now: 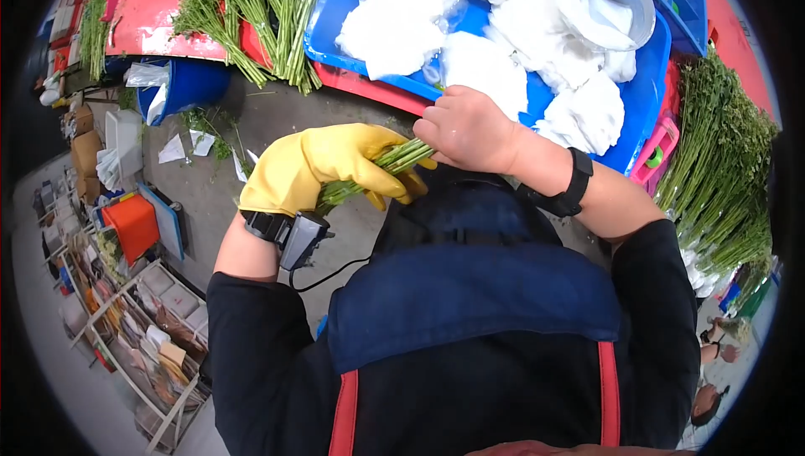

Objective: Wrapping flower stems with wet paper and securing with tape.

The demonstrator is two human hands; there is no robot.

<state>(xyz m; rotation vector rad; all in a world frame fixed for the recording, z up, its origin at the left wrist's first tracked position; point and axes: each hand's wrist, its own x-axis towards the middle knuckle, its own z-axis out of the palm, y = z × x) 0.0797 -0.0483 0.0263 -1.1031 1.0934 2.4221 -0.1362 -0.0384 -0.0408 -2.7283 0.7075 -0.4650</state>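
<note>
My left hand (339,163), in a yellow rubber glove, is wrapped around a bundle of green stems (405,155). The cut ends point up and to the right; the lower part of the bundle passes under the glove and forearm. My bare right hand (468,132) is curled at the cut ends, its fingertips partly hidden. Just beyond it lies a blue plastic tray (534,103) holding several wet white wads (481,69), perhaps cotton or cloth. A clear round plastic bowl (641,0) with white material inside sits at the tray's far right.
Leafy stems (277,9) overhang the red table (166,9) at left. Another large pile of them (717,166) lies right. A blue bin (201,88) and orange container (132,226) stand left, near a loaded rack (135,330). Another person's hand (728,353) shows far right.
</note>
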